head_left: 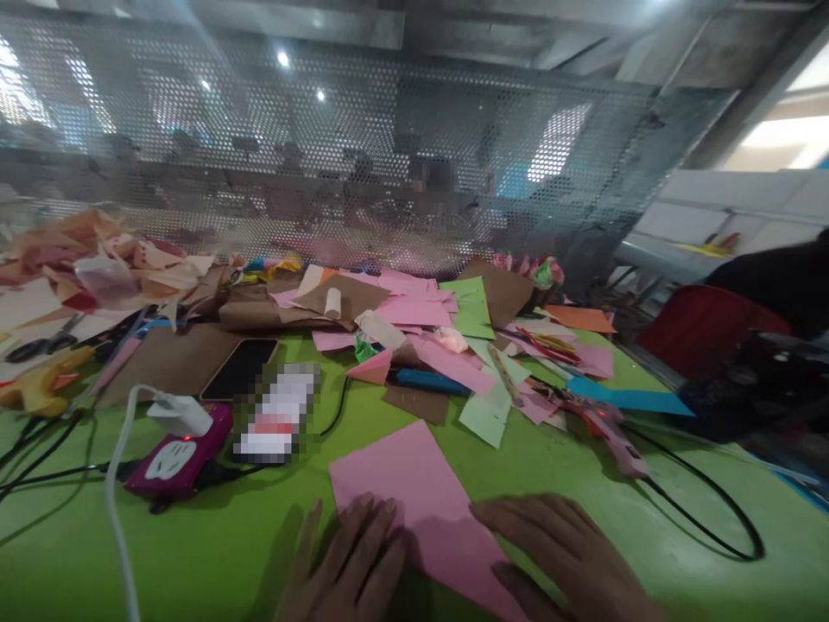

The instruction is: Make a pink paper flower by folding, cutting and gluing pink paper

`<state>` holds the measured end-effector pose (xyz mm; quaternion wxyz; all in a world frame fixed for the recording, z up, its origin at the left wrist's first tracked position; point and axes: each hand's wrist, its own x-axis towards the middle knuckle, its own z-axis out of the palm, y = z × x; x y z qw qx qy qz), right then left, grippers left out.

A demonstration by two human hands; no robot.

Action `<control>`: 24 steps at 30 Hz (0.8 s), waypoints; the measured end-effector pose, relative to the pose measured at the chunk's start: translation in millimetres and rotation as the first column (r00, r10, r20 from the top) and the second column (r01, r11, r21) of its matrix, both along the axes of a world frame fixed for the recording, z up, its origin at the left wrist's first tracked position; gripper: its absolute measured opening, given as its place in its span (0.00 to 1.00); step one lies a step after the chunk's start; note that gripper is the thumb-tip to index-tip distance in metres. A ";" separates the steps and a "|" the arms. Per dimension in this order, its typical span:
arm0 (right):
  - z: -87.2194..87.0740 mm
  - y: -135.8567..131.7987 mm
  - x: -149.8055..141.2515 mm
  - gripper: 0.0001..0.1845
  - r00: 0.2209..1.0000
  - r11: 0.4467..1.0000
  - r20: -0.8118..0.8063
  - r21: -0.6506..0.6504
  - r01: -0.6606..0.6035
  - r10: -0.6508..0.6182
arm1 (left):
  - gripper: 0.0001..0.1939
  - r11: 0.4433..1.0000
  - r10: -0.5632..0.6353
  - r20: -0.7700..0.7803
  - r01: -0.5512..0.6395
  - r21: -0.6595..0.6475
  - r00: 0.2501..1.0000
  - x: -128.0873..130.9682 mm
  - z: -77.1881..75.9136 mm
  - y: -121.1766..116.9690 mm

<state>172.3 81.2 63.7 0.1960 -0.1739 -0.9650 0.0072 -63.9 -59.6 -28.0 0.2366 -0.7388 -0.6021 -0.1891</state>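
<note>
Head view: flat pink paper sheet with straight edges (418,475) lies at front centre of the glossy lime-green bench (213,553), one corner pointing away from the person, between the two hands. Progress: sheet is laid out and looks uncut inside its edges; no glue or attached part visible. Folds can't be confirmed, since the near edge is partly covered by the hands and blurred. Judged early for this piece; what is left can't be read from here. Behind it, loose pink paper sheets (414,298), a bright green paper sheet (467,307) and a crumpled pink-and-green paper piece (547,272) sit in a messy pile; can't tell if that last one is finished.

Pose: left hand (353,553) palm down, fingers spread and pointing forward, fingertips on the sheet's left side, outermost finger off it over the bench. Right hand (563,544) palm down at the sheet's right edge, fingers angled inward, close to each other, thumb apart and lower. Neither hand looks clamped on anything. Pale pink glue gun (612,441) with black cable lies beyond the right hand; magenta power strip (178,458) beyond the left, well apart from it.
</note>
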 end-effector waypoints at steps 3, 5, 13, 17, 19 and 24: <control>6.4 17.6 -27.7 0.27 0.998 0.990 0.054 -0.137 0.044 -0.037 | 0.20 0.995 -0.098 -0.055 0.096 -0.030 0.994 -14.0 13.0 3.8; 8.0 28.7 -44.4 0.32 0.992 0.979 0.124 -0.205 -0.002 0.028 | 0.16 0.989 -0.121 0.015 0.122 -0.079 0.992 -18.3 23.9 5.5; -8.0 24.5 -33.2 0.23 0.964 0.997 0.260 -0.053 -0.050 0.062 | 0.19 0.990 -0.060 -0.012 0.058 -0.131 0.998 -22.2 49.6 11.2; -12.5 2.5 -5.3 0.25 0.965 0.984 0.210 0.118 0.135 -0.157 | 0.23 0.994 -0.103 -0.135 0.105 0.006 0.985 -7.0 36.6 13.6; -7.8 -7.5 0.4 0.24 0.956 0.974 0.207 0.137 0.181 -0.207 | 0.21 0.992 -0.108 -0.130 0.115 0.055 0.986 11.3 26.9 13.4; 7.9 -11.1 3.1 0.26 0.956 0.987 0.245 0.027 0.158 -0.159 | 0.20 1.000 0.007 0.042 -0.006 -0.023 0.999 48.3 6.9 9.1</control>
